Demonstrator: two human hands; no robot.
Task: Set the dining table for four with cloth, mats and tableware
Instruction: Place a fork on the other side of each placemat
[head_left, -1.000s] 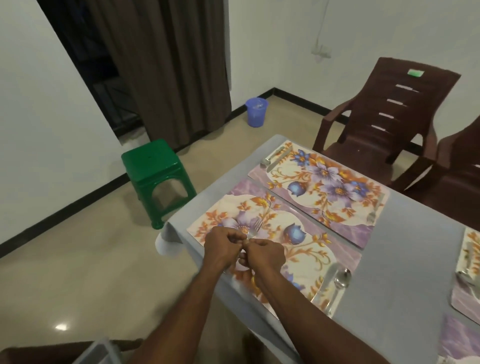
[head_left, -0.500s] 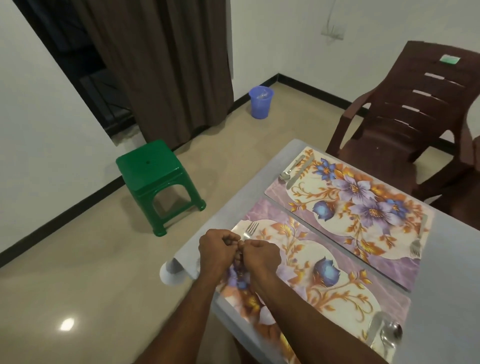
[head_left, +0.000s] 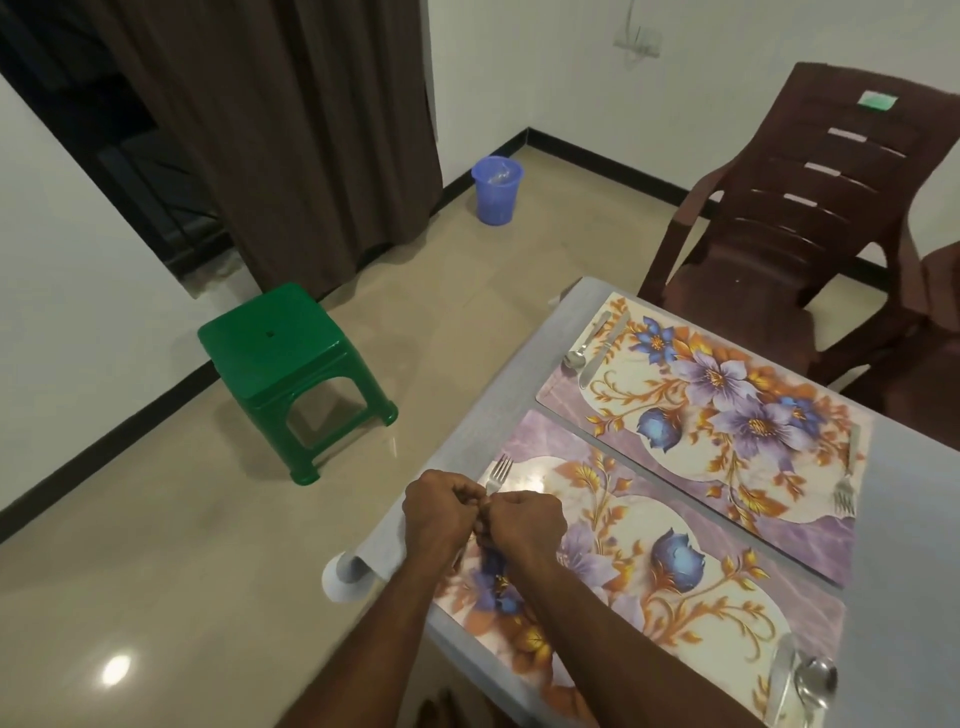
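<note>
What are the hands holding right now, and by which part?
Both hands, left and right, grip the fork by its handle; its prongs point away over the mat.

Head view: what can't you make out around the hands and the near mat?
- Fork handle: hidden under both hands, left, right; which one grips it is unclear.
- Near mat: front corner covered by the forearms.
- Spoon and knife: handles cut off by the bottom edge.

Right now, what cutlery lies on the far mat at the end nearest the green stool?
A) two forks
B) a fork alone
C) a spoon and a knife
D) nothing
C: a spoon and a knife lie side by side at that end of the far mat.
</note>
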